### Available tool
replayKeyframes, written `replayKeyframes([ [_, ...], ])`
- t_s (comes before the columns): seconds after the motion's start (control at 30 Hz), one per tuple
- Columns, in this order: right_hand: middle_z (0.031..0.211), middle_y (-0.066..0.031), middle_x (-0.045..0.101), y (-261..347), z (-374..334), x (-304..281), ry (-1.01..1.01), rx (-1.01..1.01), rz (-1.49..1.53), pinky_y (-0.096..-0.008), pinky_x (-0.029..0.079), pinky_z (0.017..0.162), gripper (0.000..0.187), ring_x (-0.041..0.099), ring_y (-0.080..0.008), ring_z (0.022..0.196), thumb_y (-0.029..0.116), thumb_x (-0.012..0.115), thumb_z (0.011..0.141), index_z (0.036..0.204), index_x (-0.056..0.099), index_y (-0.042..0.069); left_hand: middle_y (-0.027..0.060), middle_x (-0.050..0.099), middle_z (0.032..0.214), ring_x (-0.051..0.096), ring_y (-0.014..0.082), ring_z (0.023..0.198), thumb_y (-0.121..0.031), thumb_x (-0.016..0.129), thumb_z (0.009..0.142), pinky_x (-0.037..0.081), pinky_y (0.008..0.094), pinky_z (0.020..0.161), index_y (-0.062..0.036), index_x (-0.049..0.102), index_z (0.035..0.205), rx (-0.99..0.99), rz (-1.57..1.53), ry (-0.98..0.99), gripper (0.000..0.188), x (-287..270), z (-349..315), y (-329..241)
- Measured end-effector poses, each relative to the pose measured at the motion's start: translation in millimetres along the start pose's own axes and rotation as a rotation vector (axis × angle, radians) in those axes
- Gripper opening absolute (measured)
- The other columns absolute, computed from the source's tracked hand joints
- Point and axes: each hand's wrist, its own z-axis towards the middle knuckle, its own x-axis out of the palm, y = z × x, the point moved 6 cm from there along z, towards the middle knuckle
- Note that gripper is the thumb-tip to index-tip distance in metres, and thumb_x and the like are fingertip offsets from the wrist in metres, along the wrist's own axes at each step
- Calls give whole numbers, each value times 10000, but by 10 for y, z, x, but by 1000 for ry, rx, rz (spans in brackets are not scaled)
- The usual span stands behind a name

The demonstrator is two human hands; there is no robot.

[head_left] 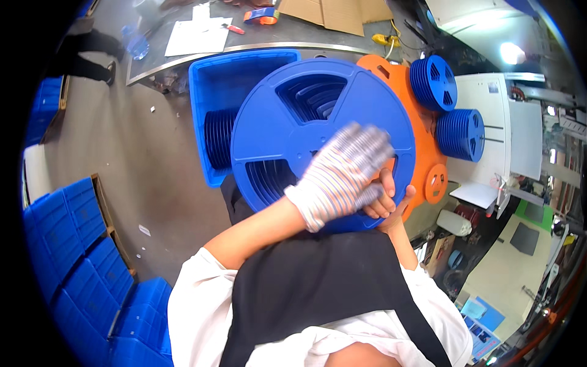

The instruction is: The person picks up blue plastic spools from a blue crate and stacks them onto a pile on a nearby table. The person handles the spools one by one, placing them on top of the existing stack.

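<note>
A stack of large blue plastic reels [318, 137], with windows showing several layers below the top flange, lies in front of my body. My left hand [342, 174], in a striped knit glove with grey fingers, is over the top reel, right of its hub. Its fingers are stretched out and smeared by motion. At the near right rim, my bare right hand [391, 199] has its fingers curled at a window and its thumb at the outer edge. The reels hide part of that hand.
A blue bin [197, 122] with more reels [219, 137] stands left of the stack. On an orange surface [422, 131] at the right are two smaller blue reel stacks [433, 82] [460, 134]. Beyond is a grey table [257, 44] with paper and cardboard. Blue crates [79, 244] fill the lower left.
</note>
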Motion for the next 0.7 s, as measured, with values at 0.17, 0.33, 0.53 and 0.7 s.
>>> replayKeyframes([
  [0.17, 501, 60, 431, -160, 0, 139, 54, -22, -84, -233, 364, 454, 398, 433, -67, 418, 464, 626, 905, 806, 429, 133, 259, 480, 1381, 438, 419, 1301, -186, 550, 846, 293, 467, 1138, 46, 498, 1320, -509, 190, -192, 530, -273, -643, 1067],
  [0.33, 515, 57, 448, -251, -50, 118, 34, -42, -48, -236, 380, 480, 385, 458, -72, 438, 436, 632, 915, 802, 426, 132, 225, 488, 1382, 423, 356, 1337, -268, 577, 866, 269, 468, 1153, -47, 511, 1334, -79, 49, -61, 522, -108, -607, 8],
  [0.53, 528, 38, 441, -244, 27, 244, 61, -67, 4, -254, 374, 509, 384, 444, -89, 470, 443, 626, 905, 832, 439, 115, 228, 438, 1445, 381, 405, 1355, -373, 466, 982, 299, 430, 1137, -58, 490, 1391, -816, 383, -189, 516, -439, -1868, 2008],
  [0.7, 544, 24, 453, -192, 166, 274, 110, -133, 74, -264, 381, 532, 390, 458, -97, 497, 438, 633, 905, 843, 442, 104, 236, 487, 1394, 423, 423, 1312, -297, 525, 968, 353, 456, 1093, -31, 544, 1325, -732, 325, -434, 446, -796, -2129, 1701],
])
